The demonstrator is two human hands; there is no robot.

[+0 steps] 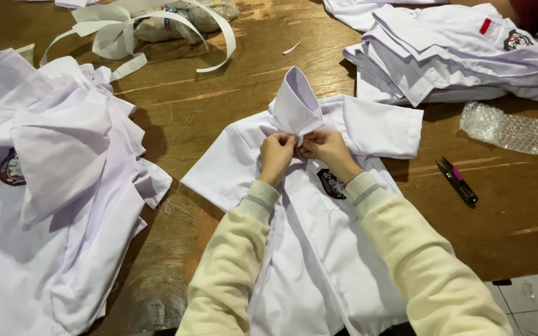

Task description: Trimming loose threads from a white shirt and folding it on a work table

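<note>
1. Nearest the camera: two cream knit sleeves with ribbed cuffs reach forward from the bottom edge, over the lower part of a white shirt [319, 249] spread flat, front up, on the wooden table [182, 106].
2. Left hand [276, 157]: fingers curled together, pinching the shirt front just under the collar. Grip is closed on cloth.
3. Right hand [328, 151]: fingers likewise bunched and clamped on the shirt at the neck opening, touching the left hand. What sits between the fingertips cannot be made out.
4. Collar [296, 102] stands upright just beyond the hands, its tip pointing away from the person. A dark chest badge [332, 184] lies just beside the right wrist. Short sleeves are spread to either side.
5. Right of the shirt, apart from it: small thread snips [457, 181] with a dark body and pink mark; farther right, a piece of bubble wrap [504, 129].
6. Left: loose heap of white shirts [51, 186], one badge showing.
7. Far right: folded stack of white shirts [456, 56].
8. Far left, at the table's back: curled white paper strips [126, 34] over a clear-wrapped bundle [182, 22].
</note>
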